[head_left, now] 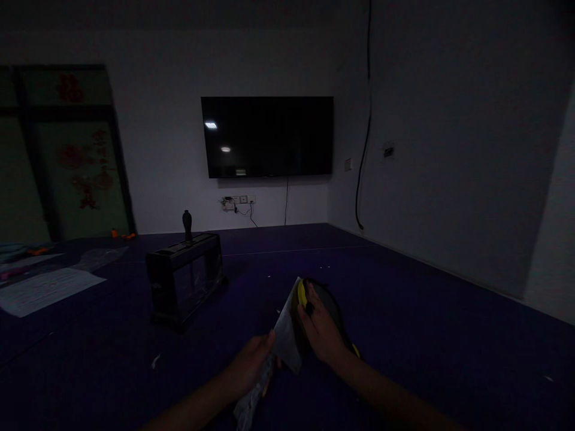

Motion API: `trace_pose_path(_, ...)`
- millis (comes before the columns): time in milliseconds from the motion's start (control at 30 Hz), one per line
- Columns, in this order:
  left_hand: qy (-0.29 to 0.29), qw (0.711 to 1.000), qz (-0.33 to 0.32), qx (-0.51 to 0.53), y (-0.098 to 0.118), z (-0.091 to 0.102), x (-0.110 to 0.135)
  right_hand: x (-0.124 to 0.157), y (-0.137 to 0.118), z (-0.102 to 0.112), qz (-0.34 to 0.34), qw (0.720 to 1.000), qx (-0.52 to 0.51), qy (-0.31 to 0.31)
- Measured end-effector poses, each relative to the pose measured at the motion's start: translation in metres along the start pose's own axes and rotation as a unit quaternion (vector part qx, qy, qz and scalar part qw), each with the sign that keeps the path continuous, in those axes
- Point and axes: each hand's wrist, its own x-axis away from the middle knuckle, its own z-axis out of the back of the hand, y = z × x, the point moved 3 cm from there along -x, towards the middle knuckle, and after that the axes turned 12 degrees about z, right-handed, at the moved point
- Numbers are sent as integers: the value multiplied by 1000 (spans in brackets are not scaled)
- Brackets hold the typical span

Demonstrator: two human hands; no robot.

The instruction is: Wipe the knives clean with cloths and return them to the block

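At the lower middle of the head view, my left hand (pixel 251 365) is closed on a thin, pale grey crumpled sheet (pixel 287 341); I cannot tell if it is paper or cloth. My right hand (pixel 321 326) grips the upper left side of a rounded dark grey case with yellow trim (pixel 332 308). Its fingers lie along the yellow edge, and the palm hides part of the case. The sheet's upper end touches the case or lies just against its left side. Dim light hides the finer detail.
To the left stands a black frame-like box with a knob on top (pixel 186 272). Printed paper (pixel 49 290) and clear plastic lie farther left on the dark blue floor (pixel 278 251). Small white scraps (pixel 155 361) are scattered about. A television (pixel 269 137) hangs on the far wall.
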Motion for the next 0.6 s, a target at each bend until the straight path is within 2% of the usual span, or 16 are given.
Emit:
trace_pose_path(100,-13,1000,-4,-4,-1,0,-2,0,-1,3,11,1000,3,-4)
trace_pose_path(267,-32,999,-15,-23,1,-1,-1,0,-6,2,73,997,4,-39)
trace_pose_path(600,-33,999,-22,-21,7,-3,3,-4,3,3,4,1000,-4,13)
